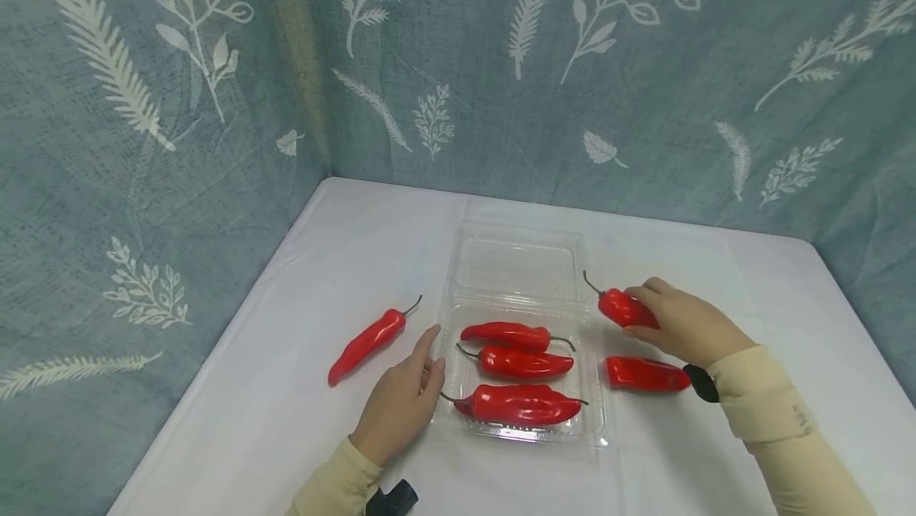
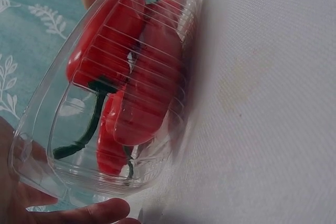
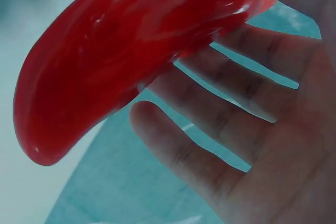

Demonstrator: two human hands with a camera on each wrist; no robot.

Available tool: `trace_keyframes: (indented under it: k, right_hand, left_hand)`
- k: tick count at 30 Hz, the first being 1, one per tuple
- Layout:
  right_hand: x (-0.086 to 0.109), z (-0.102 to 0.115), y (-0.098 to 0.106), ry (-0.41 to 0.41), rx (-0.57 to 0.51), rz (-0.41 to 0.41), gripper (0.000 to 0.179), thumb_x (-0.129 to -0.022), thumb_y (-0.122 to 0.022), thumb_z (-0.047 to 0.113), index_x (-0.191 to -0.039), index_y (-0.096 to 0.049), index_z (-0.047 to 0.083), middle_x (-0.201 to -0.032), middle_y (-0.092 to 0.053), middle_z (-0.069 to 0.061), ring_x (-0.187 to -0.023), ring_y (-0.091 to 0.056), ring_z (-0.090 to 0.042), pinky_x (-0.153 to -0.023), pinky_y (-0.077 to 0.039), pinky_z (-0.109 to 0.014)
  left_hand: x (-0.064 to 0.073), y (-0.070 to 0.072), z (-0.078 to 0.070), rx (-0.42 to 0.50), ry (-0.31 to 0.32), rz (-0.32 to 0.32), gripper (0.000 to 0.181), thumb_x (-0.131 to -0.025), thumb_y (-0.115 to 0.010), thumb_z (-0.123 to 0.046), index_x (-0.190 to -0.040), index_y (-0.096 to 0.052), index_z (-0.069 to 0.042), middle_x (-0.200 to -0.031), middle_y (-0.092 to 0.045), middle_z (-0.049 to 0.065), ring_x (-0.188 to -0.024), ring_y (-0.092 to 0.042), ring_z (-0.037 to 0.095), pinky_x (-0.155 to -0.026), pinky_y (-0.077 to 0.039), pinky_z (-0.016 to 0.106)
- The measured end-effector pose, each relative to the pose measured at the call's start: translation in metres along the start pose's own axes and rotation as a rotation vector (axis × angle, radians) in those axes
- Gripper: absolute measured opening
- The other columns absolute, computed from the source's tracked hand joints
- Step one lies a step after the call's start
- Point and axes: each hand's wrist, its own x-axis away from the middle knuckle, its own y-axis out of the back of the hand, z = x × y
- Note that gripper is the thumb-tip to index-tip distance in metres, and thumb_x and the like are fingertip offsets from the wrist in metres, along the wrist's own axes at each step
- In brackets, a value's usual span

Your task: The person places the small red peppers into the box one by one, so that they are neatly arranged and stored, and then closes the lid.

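Note:
My right hand (image 1: 683, 323) pinches a red chili pepper (image 1: 624, 308) between thumb and fingers, right of the clear plastic clamshell container (image 1: 597, 420). Its green stem points up and left. In the right wrist view, the fingers lie along the underside of the glossy pepper (image 3: 105, 66). My left hand (image 1: 403, 401) rests at the container's left edge, its fingers fairly straight; in the left wrist view, fingers (image 2: 100, 211) lie by the container's corner. Inside the open container are three red peppers: an upper one (image 1: 504, 333), a middle one (image 1: 525, 362) and a lower one (image 1: 518, 405).
Another red pepper (image 1: 368, 345) lies on the white tablecloth (image 1: 286, 325) left of the container. One more red pepper (image 1: 640, 374) lies below my right hand, its right end near the wrist strap. The container's lid (image 1: 518, 261) lies folded back. A patterned blue-green curtain (image 1: 458, 102) stands behind.

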Motion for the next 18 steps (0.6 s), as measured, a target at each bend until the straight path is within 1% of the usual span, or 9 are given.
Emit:
trace_keyframes:
  k: [3, 6, 10, 15, 18]
  right_hand:
    - [-0.001, 0.014, 0.004, 0.045, 0.008, -0.022, 0.054, -0.078, -0.079, 0.025, -0.123, -0.059, 0.005, -0.103, -0.061, -0.009, -0.089, -0.061, -0.024, -0.076, -0.055, -0.044]
    - [-0.005, 0.029, 0.008, 0.112, 0.019, -0.05, 0.053, -0.077, -0.08, 0.026, -0.122, -0.06, 0.006, -0.1, -0.061, -0.006, -0.086, -0.061, -0.021, -0.074, -0.056, -0.04]
    - [-0.011, 0.046, 0.011, 0.191, 0.04, -0.08, 0.056, -0.077, -0.08, 0.027, -0.124, -0.059, 0.007, -0.097, -0.061, -0.003, -0.084, -0.062, -0.018, -0.074, -0.056, -0.037]
    - [-0.02, 0.063, 0.009, 0.272, 0.046, -0.089, 0.058, -0.076, -0.081, 0.027, -0.125, -0.057, 0.006, -0.095, -0.061, -0.003, -0.082, -0.063, -0.017, -0.073, -0.056, -0.035]
    - [-0.025, 0.073, 0.005, 0.294, 0.045, -0.085, 0.058, -0.075, -0.082, 0.028, -0.124, -0.058, 0.008, -0.096, -0.062, -0.002, -0.083, -0.064, -0.017, -0.074, -0.056, -0.034]
  left_hand:
    - [0.0, 0.0, 0.0, 0.001, 0.001, -0.001, 0.052, -0.095, -0.057, -0.023, -0.142, -0.042, -0.008, -0.07, -0.053, -0.01, -0.053, -0.043, 0.002, -0.053, -0.04, 0.019]
    - [0.001, 0.001, 0.0, 0.002, 0.007, 0.001, 0.052, -0.095, -0.056, -0.023, -0.143, -0.042, -0.008, -0.07, -0.053, -0.01, -0.053, -0.043, 0.002, -0.053, -0.04, 0.019]
    - [0.002, 0.001, 0.0, 0.006, 0.016, 0.001, 0.052, -0.095, -0.056, -0.024, -0.143, -0.041, -0.009, -0.071, -0.053, -0.01, -0.054, -0.044, 0.002, -0.054, -0.04, 0.02]
    - [0.002, 0.001, 0.001, 0.003, 0.007, -0.006, 0.052, -0.095, -0.057, -0.023, -0.142, -0.042, -0.008, -0.068, -0.052, -0.011, -0.052, -0.043, 0.002, -0.053, -0.04, 0.019]
    - [0.003, 0.002, 0.001, -0.008, -0.004, -0.006, 0.052, -0.095, -0.057, -0.024, -0.142, -0.042, -0.008, -0.066, -0.049, -0.011, -0.05, -0.041, 0.002, -0.051, -0.039, 0.019]
